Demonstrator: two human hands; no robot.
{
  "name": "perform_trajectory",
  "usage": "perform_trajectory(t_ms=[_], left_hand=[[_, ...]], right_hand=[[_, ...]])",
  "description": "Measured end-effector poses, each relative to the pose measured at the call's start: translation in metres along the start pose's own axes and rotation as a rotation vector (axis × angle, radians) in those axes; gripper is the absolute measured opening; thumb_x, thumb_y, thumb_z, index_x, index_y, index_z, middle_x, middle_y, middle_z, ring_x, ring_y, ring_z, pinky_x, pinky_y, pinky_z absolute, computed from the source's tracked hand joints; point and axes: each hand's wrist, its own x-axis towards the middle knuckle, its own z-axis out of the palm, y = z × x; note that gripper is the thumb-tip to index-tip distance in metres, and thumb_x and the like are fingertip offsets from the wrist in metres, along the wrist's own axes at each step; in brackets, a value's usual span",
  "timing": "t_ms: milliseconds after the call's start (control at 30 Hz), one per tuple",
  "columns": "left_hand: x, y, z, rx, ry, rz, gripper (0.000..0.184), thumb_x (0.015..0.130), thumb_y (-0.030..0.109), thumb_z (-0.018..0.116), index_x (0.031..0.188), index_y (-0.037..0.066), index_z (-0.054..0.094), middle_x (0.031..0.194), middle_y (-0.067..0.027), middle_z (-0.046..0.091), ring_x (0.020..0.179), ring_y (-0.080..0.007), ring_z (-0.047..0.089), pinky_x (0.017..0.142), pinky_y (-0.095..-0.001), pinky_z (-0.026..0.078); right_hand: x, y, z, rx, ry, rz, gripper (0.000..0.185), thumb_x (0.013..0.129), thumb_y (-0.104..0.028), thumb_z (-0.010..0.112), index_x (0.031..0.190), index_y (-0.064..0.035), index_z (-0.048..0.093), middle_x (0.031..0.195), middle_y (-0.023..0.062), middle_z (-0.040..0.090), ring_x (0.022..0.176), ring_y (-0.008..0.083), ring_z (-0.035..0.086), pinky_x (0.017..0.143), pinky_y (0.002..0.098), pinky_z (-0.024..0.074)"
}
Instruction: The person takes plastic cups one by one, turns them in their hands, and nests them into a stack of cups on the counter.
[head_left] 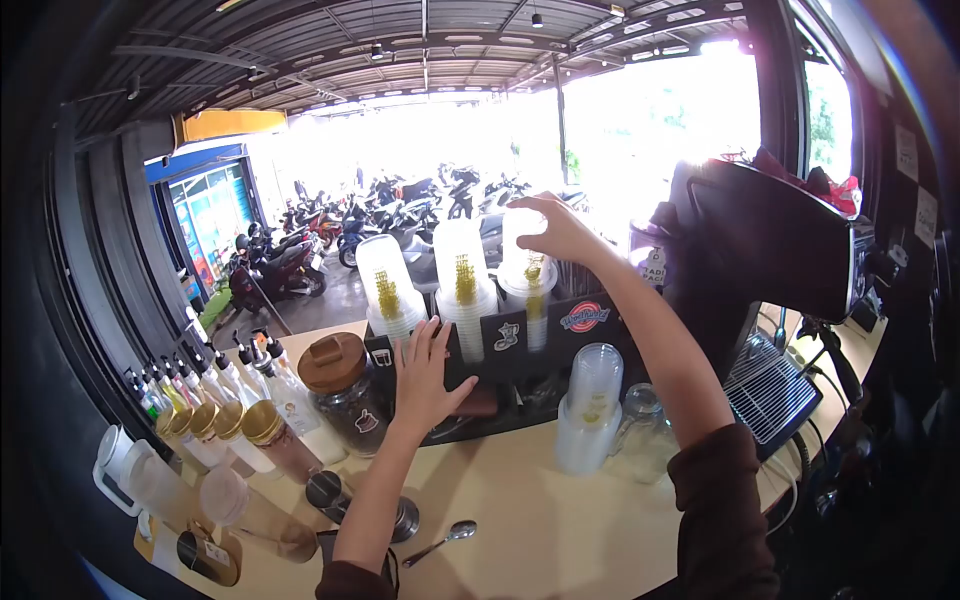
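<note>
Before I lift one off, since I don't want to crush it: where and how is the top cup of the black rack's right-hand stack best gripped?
Probably around the sides of the top cup, coming from above. It sits bottom up, its narrow end clear of the black rack, which flanks the cups lower down. The right hand curves beside that end.

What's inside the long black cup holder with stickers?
Three stacks of gold-printed clear plastic cups, plus unclear dark items. The right hand hides part of the right stack; the left hand partly covers the holder.
</note>
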Motion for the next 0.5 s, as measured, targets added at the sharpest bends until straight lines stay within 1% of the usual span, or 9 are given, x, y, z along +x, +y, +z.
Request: perform_trajectory(t_ms=[33,67,100,167,200,300,400,500], left_hand=[[0.000,0.001,-0.001,0.001,0.006,0.002,0.085,0.070,0.038,0.072,0.139,0.009,0.031,0.141,-0.0111,0.032,0.133,-0.0301,0.026,0.109,-0.0550,0.016],[0.000,0.002,-0.001,0.002,0.014,0.003,0.087,0.068,0.038,0.073,0.139,0.011,0.032,0.140,-0.0107,0.032,0.133,-0.0297,0.027,0.109,-0.0552,0.016],[0.000,0.001,-0.002,0.003,0.006,-0.001,0.087,0.068,0.038,0.073,0.139,0.011,0.032,0.140,-0.0107,0.032,0.133,-0.0297,0.027,0.109,-0.0552,0.016],[0.001,0.000,-0.002,-0.005,0.018,0.015,0.090,0.064,0.039,0.076,0.137,0.010,0.033,0.140,-0.0112,0.033,0.133,-0.0312,0.027,0.109,-0.0539,0.016],[0.001,0.000,-0.002,-0.005,0.014,0.011,0.090,0.064,0.039,0.076,0.137,0.010,0.033,0.140,-0.0112,0.033,0.133,-0.0312,0.027,0.109,-0.0539,0.016],[0.001,-0.001,-0.002,-0.025,0.019,0.020,0.089,0.063,0.038,0.076,0.137,0.010,0.034,0.140,-0.0115,0.033,0.133,-0.0314,0.027,0.109,-0.0536,0.016],[0.000,-0.001,-0.001,-0.025,0.024,0.023,0.089,0.063,0.038,0.076,0.137,0.010,0.034,0.140,-0.0118,0.033,0.133,-0.0313,0.026,0.109,-0.0532,0.016],[0.001,-0.001,-0.001,-0.029,0.023,0.023,0.089,0.064,0.037,0.075,0.138,0.012,0.033,0.140,-0.0108,0.033,0.133,-0.0294,0.027,0.109,-0.0547,0.016]], right_hand=[[0.002,0.004,0.003,-0.021,-0.069,0.029,0.052,0.069,-0.020,0.070,0.119,-0.0128,0.056,0.110,0.0164,0.053,0.111,0.0296,0.049,0.097,0.0385,0.0385],[0.004,0.008,0.007,-0.022,-0.105,0.076,0.051,0.069,-0.023,0.071,0.117,-0.0106,0.057,0.112,0.0178,0.053,0.112,0.0304,0.049,0.096,0.0395,0.0390],[0.005,0.010,0.011,-0.016,-0.110,0.080,0.051,0.069,-0.023,0.071,0.117,-0.0106,0.057,0.112,0.0178,0.053,0.112,0.0304,0.049,0.096,0.0395,0.0390],[0.007,0.013,0.018,-0.058,-0.133,0.093,0.052,0.069,-0.026,0.072,0.115,-0.0084,0.057,0.111,0.0184,0.053,0.110,0.0314,0.051,0.096,0.0399,0.0398],[0.008,0.017,0.020,-0.081,-0.115,0.079,0.053,0.069,-0.028,0.074,0.115,-0.0069,0.057,0.110,0.0184,0.056,0.109,0.0316,0.052,0.095,0.0406,0.0406],[0.011,0.023,0.022,-0.076,-0.127,0.027,0.053,0.069,-0.029,0.074,0.114,-0.0072,0.057,0.108,0.0176,0.058,0.108,0.0311,0.053,0.094,0.0411,0.0412],[0.012,0.022,0.016,-0.073,-0.179,0.059,0.054,0.068,-0.026,0.075,0.114,-0.0051,0.057,0.112,0.0178,0.059,0.109,0.0308,0.054,0.095,0.0408,0.0414],[0.014,0.021,0.010,-0.090,-0.212,0.061,0.056,0.067,-0.025,0.075,0.115,-0.0038,0.057,0.114,0.0181,0.059,0.110,0.0309,0.054,0.096,0.0405,0.0413]])
